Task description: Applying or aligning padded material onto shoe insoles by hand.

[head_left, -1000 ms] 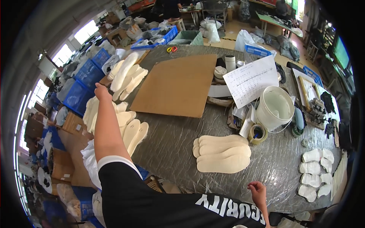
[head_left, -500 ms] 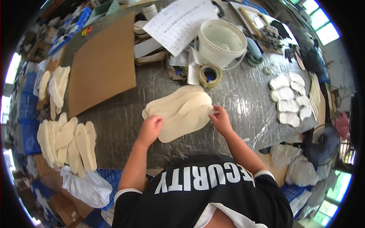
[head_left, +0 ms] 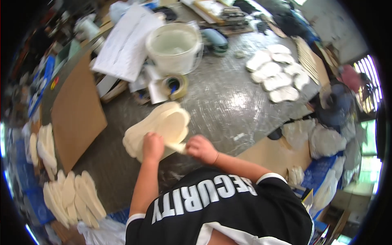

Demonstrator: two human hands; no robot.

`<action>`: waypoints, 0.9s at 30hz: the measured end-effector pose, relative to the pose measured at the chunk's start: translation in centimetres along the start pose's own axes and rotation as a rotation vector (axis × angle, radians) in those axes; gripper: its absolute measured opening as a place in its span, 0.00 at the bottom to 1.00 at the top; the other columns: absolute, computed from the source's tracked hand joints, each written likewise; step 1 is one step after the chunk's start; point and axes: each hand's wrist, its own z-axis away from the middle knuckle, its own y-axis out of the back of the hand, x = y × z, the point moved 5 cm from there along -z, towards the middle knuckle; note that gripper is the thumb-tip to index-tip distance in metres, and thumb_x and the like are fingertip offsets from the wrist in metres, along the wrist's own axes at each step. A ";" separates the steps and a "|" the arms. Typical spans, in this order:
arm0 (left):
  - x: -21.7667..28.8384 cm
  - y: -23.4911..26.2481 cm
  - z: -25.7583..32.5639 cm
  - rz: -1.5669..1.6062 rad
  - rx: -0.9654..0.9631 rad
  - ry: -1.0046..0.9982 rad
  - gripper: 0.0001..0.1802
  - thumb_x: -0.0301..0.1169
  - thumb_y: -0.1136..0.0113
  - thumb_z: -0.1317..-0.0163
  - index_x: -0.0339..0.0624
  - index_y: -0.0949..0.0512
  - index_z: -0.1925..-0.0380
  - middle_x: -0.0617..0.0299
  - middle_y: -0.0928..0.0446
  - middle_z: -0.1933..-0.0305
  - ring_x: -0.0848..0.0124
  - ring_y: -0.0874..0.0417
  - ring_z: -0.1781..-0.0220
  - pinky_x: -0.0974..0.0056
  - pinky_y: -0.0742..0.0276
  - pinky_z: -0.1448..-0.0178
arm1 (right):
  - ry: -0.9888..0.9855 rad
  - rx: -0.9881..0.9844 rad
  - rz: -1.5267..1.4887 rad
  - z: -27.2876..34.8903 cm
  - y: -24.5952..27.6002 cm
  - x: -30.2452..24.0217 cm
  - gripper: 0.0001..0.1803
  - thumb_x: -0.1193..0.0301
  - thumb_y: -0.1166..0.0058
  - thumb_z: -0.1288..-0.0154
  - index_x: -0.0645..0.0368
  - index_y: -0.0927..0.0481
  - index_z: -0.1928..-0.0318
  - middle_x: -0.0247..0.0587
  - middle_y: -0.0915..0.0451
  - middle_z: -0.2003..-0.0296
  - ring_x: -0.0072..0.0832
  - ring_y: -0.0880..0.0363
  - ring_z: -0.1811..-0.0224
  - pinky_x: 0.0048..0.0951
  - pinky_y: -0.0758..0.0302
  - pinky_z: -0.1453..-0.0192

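Cream-coloured insoles lie in an overlapping pile on the dark table in front of me. One top insole is lifted at its near edge and seen nearly edge-on. My right hand is closed on the right end of that insole. My left hand is closed at the near side of the pile, with its fingers curled over the same insole's left part; the fingertips are hidden. Some blur softens both hands.
A brown cardboard sheet lies at left, with more insoles near the left edge. Behind the pile stand a tape roll, a white bucket and a paper sheet. White padded pieces lie at right.
My view has swung to the right, so the table things sit further left. My hands have come closer together, and the right hand has lifted the edge of a top insole.
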 end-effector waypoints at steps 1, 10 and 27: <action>-0.3 0.1 -0.4 -0.058 -0.022 0.037 0.09 0.30 0.35 0.48 0.32 0.20 0.76 0.42 0.22 0.67 0.44 0.22 0.58 0.49 0.26 0.50 | -0.043 -0.056 -0.154 1.2 0.2 -0.5 0.11 0.73 0.43 0.53 0.52 0.26 0.66 0.38 0.23 0.63 0.38 0.23 0.57 0.38 0.25 0.55; -3.0 -0.4 -1.8 -0.010 0.069 0.104 0.09 0.27 0.34 0.49 0.30 0.21 0.73 0.43 0.22 0.70 0.48 0.20 0.62 0.50 0.25 0.54 | -1.093 0.350 -0.356 13.7 10.9 9.6 0.20 0.81 0.41 0.43 0.52 0.24 0.50 0.43 0.21 0.64 0.32 0.20 0.63 0.30 0.23 0.56; 32.3 -10.5 -9.9 0.309 -0.011 -0.464 0.07 0.27 0.34 0.46 0.36 0.23 0.71 0.51 0.23 0.69 0.52 0.22 0.64 0.55 0.25 0.59 | -0.853 0.081 -0.460 23.7 17.3 17.5 0.11 0.76 0.46 0.38 0.61 0.18 0.55 0.48 0.24 0.46 0.45 0.22 0.47 0.36 0.24 0.44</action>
